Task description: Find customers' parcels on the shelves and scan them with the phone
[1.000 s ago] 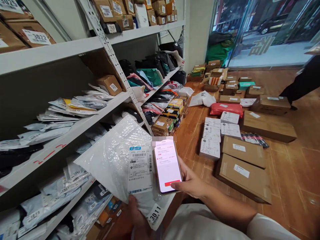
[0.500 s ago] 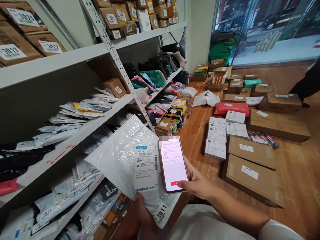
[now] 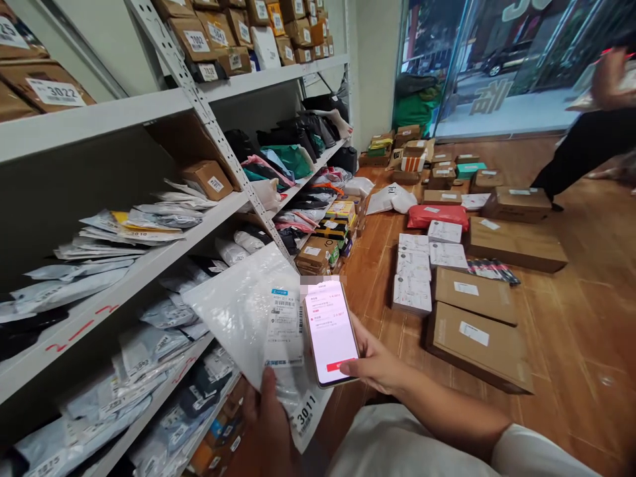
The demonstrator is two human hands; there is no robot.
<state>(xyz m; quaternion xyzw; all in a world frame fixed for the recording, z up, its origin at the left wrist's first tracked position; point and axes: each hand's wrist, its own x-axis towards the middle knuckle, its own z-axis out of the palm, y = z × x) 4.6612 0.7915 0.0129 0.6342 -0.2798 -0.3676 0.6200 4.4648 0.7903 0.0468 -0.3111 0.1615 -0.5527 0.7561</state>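
Observation:
A white plastic mailing bag (image 3: 238, 305) with a printed shipping label (image 3: 285, 324) and a "3011" tag is pinched by its lower edge in my left hand (image 3: 265, 414); the thumb lies on top and the other fingers are mostly hidden. Beside the bag's right part, my right hand (image 3: 375, 364) grips a smartphone (image 3: 330, 338). Its screen is lit, mostly white with lines of text, and the thumb rests over a red button near the bottom. The phone overlaps the bag's right side in view.
To the left, white metal shelves (image 3: 163, 248) hold numbered boxes and bagged parcels. Cartons (image 3: 479, 348), white boxes (image 3: 411, 291) and a red parcel (image 3: 437, 216) lie on the wooden floor (image 3: 368, 285). Another person (image 3: 586, 146) is at the far right, by the glass front.
My view has turned slightly right, so shelves and floor parcels shift left. More of the other person shows at the right. Both hands keep hold of the bag and smartphone.

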